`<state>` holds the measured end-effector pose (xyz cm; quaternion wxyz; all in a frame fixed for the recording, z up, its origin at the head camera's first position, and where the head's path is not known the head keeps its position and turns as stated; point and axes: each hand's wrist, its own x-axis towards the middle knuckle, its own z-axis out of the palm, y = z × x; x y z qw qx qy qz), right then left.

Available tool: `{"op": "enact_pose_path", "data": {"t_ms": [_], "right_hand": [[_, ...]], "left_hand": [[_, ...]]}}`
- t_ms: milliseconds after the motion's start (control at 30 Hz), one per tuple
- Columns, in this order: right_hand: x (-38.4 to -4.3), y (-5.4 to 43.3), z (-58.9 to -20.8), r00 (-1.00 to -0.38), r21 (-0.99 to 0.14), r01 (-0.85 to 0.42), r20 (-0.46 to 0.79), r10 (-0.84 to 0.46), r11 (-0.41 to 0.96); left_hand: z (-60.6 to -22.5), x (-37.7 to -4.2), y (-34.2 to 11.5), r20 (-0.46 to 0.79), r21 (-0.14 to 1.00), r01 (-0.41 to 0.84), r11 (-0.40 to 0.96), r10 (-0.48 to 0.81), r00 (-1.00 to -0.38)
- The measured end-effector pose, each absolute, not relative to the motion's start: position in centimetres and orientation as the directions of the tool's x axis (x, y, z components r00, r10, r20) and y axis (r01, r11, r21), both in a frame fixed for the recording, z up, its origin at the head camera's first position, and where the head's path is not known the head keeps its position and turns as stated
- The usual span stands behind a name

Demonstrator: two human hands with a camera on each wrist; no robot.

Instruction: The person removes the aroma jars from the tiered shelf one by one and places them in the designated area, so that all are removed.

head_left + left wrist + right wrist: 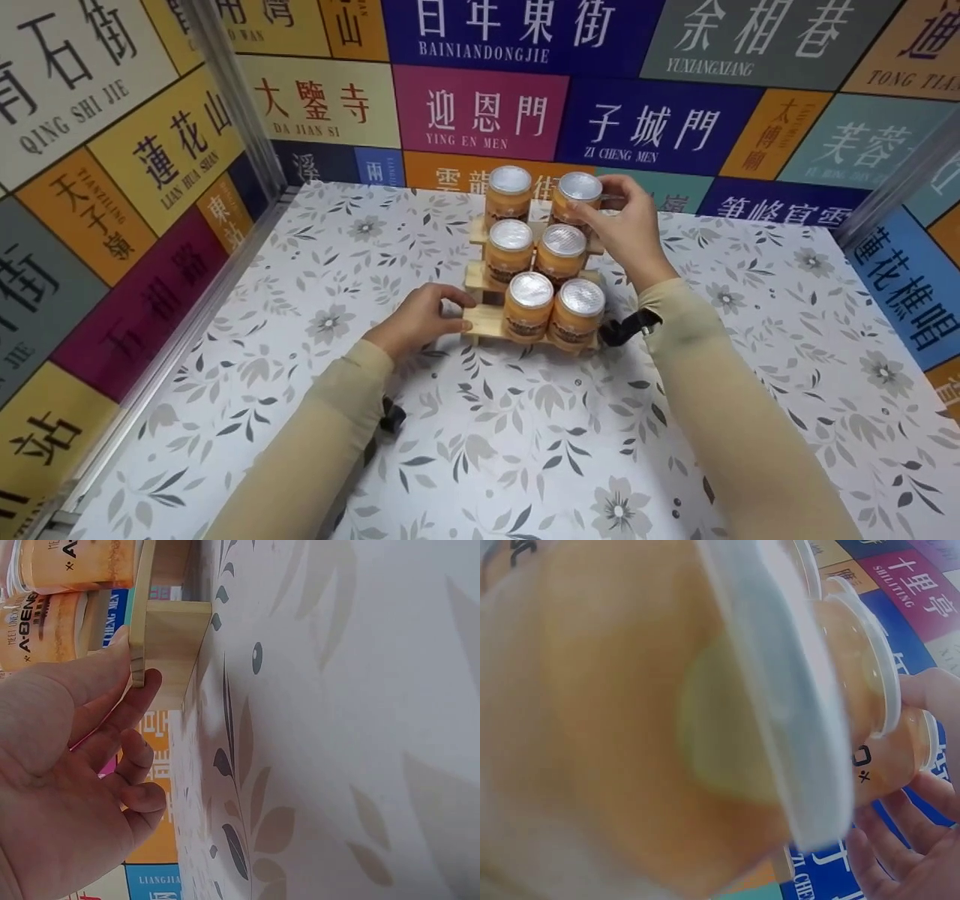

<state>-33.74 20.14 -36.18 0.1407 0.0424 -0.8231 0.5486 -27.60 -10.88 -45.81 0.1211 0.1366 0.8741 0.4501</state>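
A small stepped wooden rack [484,321] bears orange jars with silvery lids in three tiers, two to a tier. My left hand [420,319] pinches the left end of its lowest board [138,622], thumb on the upper face and forefinger below in the left wrist view. At the top tier, my right hand [634,229] holds the back right jar [576,196] between thumb and fingers. Beside it stands the back left jar [508,196]. A blurred near jar [652,712] fills much of the right wrist view, with the right hand's fingers round a farther jar [892,757].
The rack stands on a white table [270,375] with a grey leaf and flower pattern. Colourful wall panels [480,112] with Chinese lettering rise behind the table and along both sides. A metal corner post [240,90] stands at the back left.
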Motion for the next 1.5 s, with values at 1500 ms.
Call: {"op": "enact_pose_path", "data": {"t_ms": [1500], "right_hand": [[-31.1,28.5,-41.1,-0.958,-0.909,-0.059,0.168,0.232,0.412]], "left_hand": [[-45.5,-27.7,-10.5,-0.091,0.784,0.149,0.603,0.349,-0.933]]}}
